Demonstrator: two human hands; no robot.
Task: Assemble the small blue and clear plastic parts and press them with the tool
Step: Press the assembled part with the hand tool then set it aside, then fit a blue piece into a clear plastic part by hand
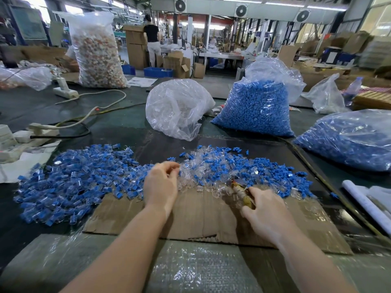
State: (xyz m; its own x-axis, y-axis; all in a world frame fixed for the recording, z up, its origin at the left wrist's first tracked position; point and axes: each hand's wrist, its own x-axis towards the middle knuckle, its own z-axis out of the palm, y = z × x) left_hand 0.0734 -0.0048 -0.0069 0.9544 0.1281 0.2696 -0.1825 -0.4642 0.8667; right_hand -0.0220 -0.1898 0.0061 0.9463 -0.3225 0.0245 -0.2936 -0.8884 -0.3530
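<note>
A wide heap of assembled blue-and-clear parts point(74, 180) lies on the left of the table. To the right is a mixed heap of loose clear shells and blue inserts point(232, 168). My left hand point(161, 185) reaches into that mixed heap, its curled fingertips pinching a small clear part at the heap's left edge. My right hand point(266, 210) grips a yellowish-handled tool point(243, 194), whose tip points up-left into the loose parts. Both hands are above a brown cardboard sheet point(201, 218).
A clear bag of clear parts point(177, 106) stands behind the heaps. Two bags of blue parts point(256, 106) point(349, 140) stand to the right. Power strips and cables point(63, 123) lie at the left. Bubble wrap point(190, 269) covers the near edge. A person stands far back.
</note>
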